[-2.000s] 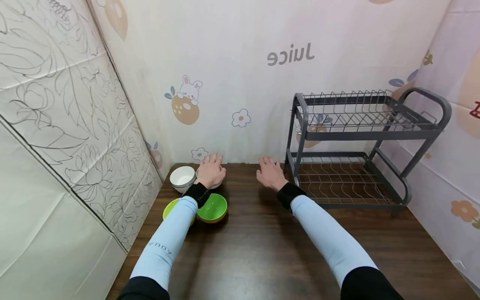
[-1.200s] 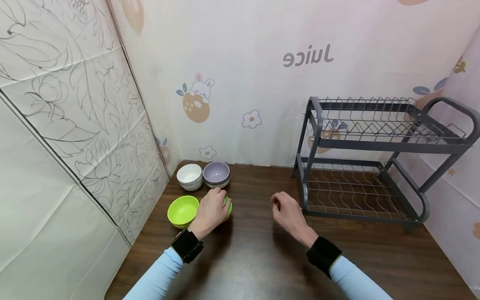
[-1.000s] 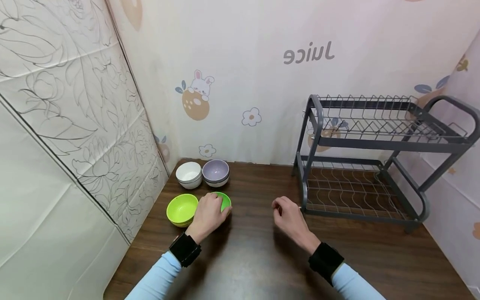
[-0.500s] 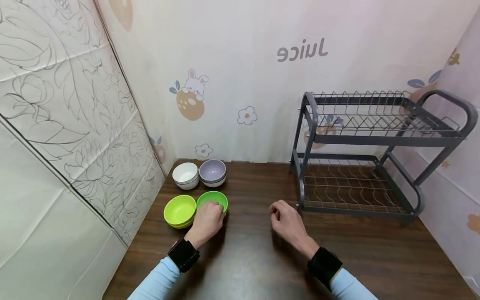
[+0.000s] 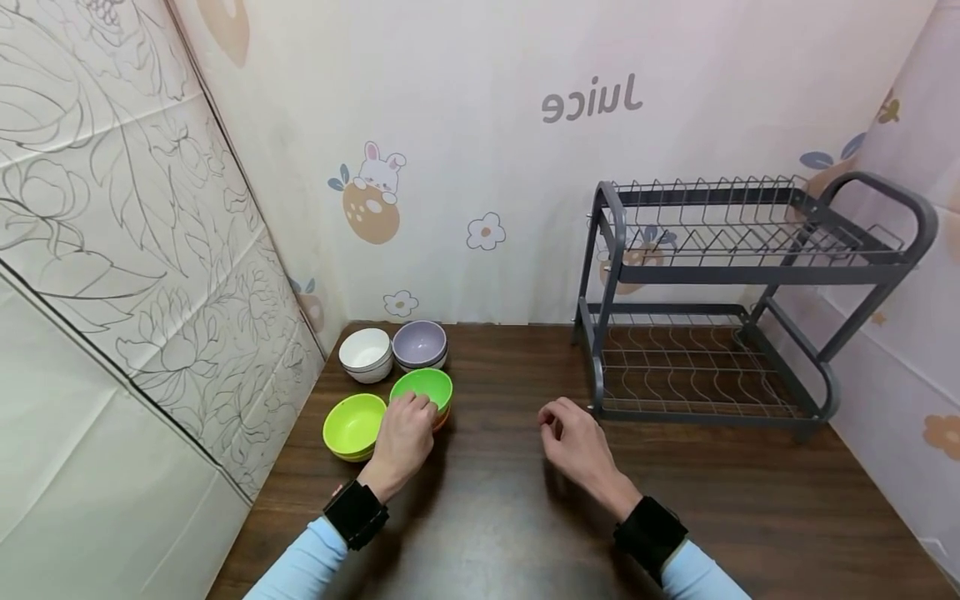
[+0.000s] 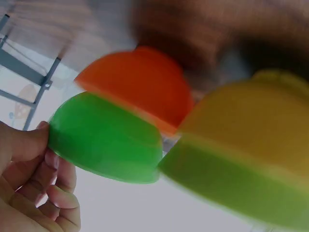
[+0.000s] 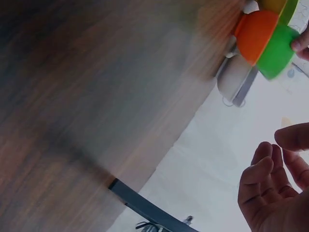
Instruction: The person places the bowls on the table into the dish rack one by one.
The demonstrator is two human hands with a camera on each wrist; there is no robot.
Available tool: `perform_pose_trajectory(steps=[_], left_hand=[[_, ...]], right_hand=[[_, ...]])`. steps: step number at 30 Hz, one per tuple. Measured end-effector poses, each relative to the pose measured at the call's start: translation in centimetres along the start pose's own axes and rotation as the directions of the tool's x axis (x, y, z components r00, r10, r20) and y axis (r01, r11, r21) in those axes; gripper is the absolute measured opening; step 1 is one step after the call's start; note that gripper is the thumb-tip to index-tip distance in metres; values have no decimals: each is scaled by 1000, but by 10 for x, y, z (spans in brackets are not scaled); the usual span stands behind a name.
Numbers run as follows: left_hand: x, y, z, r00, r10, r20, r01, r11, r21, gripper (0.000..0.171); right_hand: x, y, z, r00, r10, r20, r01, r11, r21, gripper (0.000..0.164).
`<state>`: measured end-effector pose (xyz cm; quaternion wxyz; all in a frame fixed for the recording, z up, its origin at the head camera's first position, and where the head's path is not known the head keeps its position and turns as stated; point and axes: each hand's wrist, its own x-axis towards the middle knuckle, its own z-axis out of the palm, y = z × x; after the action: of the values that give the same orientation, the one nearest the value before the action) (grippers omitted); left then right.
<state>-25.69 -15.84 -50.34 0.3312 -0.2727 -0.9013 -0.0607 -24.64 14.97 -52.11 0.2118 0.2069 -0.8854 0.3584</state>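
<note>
Left hand (image 5: 402, 437) had the green bowl (image 5: 423, 383) by its near rim, fingers curled and the thumb pinching the edge. That bowl was right over an orange bowl (image 6: 140, 79), with a good bit of its green side showing above the orange rim. Couldn't tell if the two were touching, tbh.

The right hand (image 5: 577, 446) was well to the right of the green bowl, fingers loosely bent with the thumb close by, kinda half open, nothing in it.

Just left of the green bowl sat a lime bowl (image 5: 354, 423), stacked in a yellow bowl (image 6: 260, 111). Directly behind the green bowl was a purple bowl (image 5: 420, 343) sitting in a pale bowl (image 7: 231, 76), and back-left of the green bowl were two white bowls (image 5: 365, 350), one in the other.

Way off to the right of the green bowl stood the rack (image 5: 757, 275), grey, two wire tiers, on the same dark wood table (image 5: 510, 517). The wall (image 5: 480, 150) behind the green bowl had a bunny print (image 5: 372, 196) up to the bowl's left, plus "Juice" (image 5: 592, 98) printed backwards, up to its right.
</note>
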Motion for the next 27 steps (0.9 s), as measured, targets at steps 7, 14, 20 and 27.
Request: perform_pose_trajectory(steps=[7, 14, 20, 27], left_hand=[[20, 12, -18, 992, 112, -52, -110, 993, 41, 14], [29, 38, -21, 985, 169, -37, -166, 983, 75, 11], [37, 52, -17, 974, 225, 11, -225, 970, 89, 10], [40, 58, -12, 958, 280, 60, -284, 954, 94, 8]], right_hand=[[3, -11, -4, 995, -102, 1, 102, 994, 42, 20], [6, -24, -3, 965, -264, 10, 261, 960, 104, 23], [9, -27, 0, 938, -343, -38, 345, 934, 92, 32], [9, -22, 1, 920, -387, -65, 391, 919, 51, 33]])
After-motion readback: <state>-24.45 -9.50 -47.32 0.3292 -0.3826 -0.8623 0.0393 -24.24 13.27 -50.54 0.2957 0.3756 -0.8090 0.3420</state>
